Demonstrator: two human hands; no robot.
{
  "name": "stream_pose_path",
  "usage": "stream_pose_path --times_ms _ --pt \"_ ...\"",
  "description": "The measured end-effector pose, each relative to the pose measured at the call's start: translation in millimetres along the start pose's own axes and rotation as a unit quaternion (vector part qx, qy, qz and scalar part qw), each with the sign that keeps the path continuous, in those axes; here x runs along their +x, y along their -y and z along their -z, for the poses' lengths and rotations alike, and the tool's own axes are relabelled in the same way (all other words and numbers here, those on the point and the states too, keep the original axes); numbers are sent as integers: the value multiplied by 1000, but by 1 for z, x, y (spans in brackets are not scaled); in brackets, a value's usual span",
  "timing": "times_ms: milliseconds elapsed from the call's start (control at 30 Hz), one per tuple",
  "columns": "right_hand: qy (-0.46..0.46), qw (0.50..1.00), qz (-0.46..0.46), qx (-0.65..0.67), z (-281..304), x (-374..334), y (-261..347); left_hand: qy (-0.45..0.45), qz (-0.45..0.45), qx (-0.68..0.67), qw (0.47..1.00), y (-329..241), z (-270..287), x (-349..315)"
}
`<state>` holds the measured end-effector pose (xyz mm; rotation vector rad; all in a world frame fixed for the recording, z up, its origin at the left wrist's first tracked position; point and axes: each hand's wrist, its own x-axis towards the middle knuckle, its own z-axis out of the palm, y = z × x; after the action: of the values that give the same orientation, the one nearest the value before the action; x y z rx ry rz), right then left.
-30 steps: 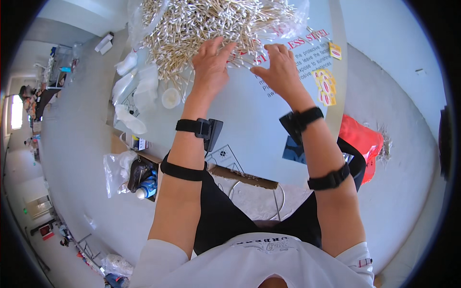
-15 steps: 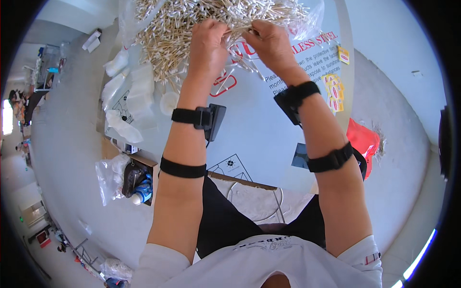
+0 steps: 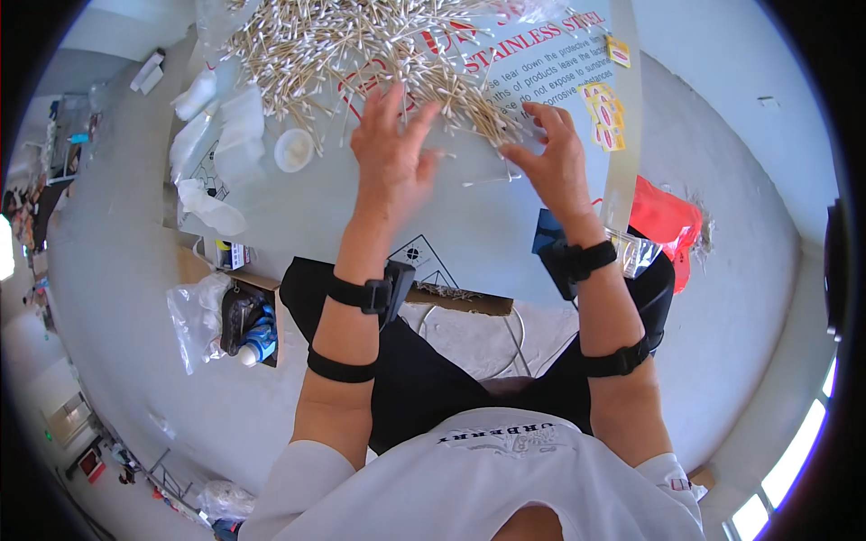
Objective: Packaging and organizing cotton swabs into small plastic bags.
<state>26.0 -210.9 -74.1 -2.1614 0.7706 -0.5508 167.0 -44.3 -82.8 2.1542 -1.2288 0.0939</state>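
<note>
A large heap of cotton swabs (image 3: 334, 54) with white tips and pale sticks covers the far part of the table (image 3: 298, 207). A looser bunch of swabs (image 3: 465, 104) trails from it toward the near right. My left hand (image 3: 390, 149), slightly blurred, is over the near edge of the heap with its fingers spread. At the near right end of the bunch is my right hand (image 3: 552, 158), open, thumb and fingers apart around the swab ends. A few single swabs (image 3: 492, 180) lie between the hands.
Left of the heap are a small round white container (image 3: 293, 151) and clear plastic bags (image 3: 242, 126). Yellow-and-white labels (image 3: 603, 117) lie at the right edge. Beside the table are a red bag (image 3: 663, 221) and, at lower left, a box of items (image 3: 262, 325).
Both hands have come back toward me from the heap and opened. A bunch of swabs now lies spread nearer on the table. The view has shifted somewhat.
</note>
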Motion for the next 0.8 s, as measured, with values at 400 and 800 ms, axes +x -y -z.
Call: stream_pose_path --times_ms 400,800 --pt "12 999 4 -30 12 -24 -13 -38 -72 23 996 24 -4 27" --pt "-32 991 40 -124 0 -19 -10 23 9 -19 1000 -56 -36 -16"
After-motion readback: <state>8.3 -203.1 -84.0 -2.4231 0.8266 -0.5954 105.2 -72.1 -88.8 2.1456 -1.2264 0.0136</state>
